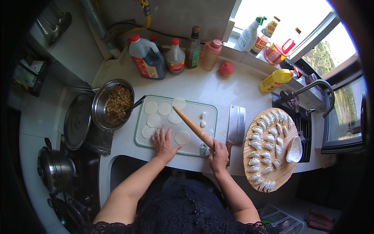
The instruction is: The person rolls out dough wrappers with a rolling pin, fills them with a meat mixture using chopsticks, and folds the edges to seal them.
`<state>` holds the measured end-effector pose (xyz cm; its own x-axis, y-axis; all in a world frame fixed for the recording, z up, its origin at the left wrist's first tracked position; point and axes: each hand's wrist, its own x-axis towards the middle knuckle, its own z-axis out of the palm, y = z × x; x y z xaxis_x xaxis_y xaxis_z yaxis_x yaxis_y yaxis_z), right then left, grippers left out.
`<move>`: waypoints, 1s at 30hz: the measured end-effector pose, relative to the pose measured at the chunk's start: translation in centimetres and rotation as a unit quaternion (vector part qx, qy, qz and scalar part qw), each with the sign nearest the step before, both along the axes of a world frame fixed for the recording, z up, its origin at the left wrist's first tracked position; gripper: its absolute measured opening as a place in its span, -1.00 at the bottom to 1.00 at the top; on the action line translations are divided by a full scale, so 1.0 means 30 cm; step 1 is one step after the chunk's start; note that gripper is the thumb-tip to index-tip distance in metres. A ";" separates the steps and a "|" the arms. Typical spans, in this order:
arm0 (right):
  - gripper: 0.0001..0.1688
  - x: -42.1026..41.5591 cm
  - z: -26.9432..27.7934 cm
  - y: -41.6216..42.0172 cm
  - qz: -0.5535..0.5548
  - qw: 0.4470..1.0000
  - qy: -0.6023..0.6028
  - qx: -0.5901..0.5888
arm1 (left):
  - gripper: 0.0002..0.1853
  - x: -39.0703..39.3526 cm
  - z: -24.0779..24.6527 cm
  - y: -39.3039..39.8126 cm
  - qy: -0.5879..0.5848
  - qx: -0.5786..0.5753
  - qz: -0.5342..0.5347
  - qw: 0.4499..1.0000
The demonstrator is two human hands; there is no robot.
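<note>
My right hand point(218, 154) grips one end of a tapered wooden rolling pin point(192, 125), whose other end slants up and left over the board. My left hand point(164, 144) is spread palm down with its fingers apart, its fingertips at the edge of a round dough wrapper point(148, 132). Another wrapper point(182, 137) lies just right of my left thumb. More flat wrappers point(150, 108) are laid out over the left half of the green-rimmed cutting board point(192, 148). Two small dough pieces point(203, 114) sit on its right side.
Left of the board stands a steel bowl of minced filling point(119, 101) with a dark-handled utensil. A cleaver point(236, 122) lies to the right. Beyond it, a round slatted tray point(249, 172) bears rows of dumplings and a flour bag point(294, 150). Bottles point(147, 58) line the back wall.
</note>
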<state>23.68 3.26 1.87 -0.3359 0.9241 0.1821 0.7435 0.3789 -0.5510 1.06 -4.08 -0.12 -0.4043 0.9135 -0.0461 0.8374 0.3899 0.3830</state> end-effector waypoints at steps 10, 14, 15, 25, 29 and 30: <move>-0.64 -0.033 0.000 0.023 0.050 0.998 -0.030 0.012 | 0.08 -0.005 0.000 -0.046 0.093 -0.146 -0.243 0.954; -0.70 -0.047 0.024 0.032 0.107 0.994 -0.014 0.023 | 0.11 -0.080 -0.038 -0.146 0.075 -0.036 -0.187 0.979; -0.69 -0.039 0.010 0.039 0.136 0.990 -0.026 0.020 | 0.11 -0.086 -0.032 -0.150 0.075 -0.035 -0.168 0.982; -0.11 -0.075 -0.028 0.104 0.218 0.950 -0.222 0.017 | 0.15 -0.054 0.095 -0.063 0.013 -0.132 -0.069 0.989; -0.01 -0.012 -0.002 -0.001 0.256 0.930 -0.263 0.011 | 0.18 -0.011 0.072 -0.237 0.005 -0.184 -0.099 0.978; 0.00 -0.031 0.004 0.008 0.251 0.932 -0.263 0.019 | 0.18 -0.009 0.069 -0.230 0.007 -0.175 -0.082 0.981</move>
